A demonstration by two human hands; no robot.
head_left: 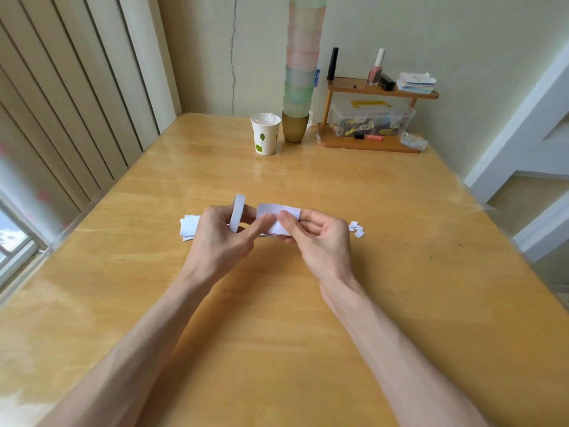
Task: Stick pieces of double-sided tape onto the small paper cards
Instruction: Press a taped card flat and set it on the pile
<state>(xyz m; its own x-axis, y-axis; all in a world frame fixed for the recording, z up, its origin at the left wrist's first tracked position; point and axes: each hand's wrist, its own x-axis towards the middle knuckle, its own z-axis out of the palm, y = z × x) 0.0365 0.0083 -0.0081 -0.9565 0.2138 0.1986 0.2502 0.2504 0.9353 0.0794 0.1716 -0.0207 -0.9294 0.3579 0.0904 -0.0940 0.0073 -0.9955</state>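
My left hand (220, 234) grips a white roll of double-sided tape (237, 212), held on edge above the wooden table (400, 241). My left index finger reaches right and touches a small white paper card (277, 215). My right hand (320, 238) pinches that card between thumb and fingers, just right of the roll. A stack of white cards (187, 227) lies on the table behind my left hand, partly hidden. Small white paper scraps (357, 228) lie behind my right hand.
At the table's far edge stand a paper cup (265, 134), a tall stack of pastel cups (300, 72) in a brown cup, and a wooden rack (369, 143) with a clear box, bottles and papers. Blinds hang on the left.
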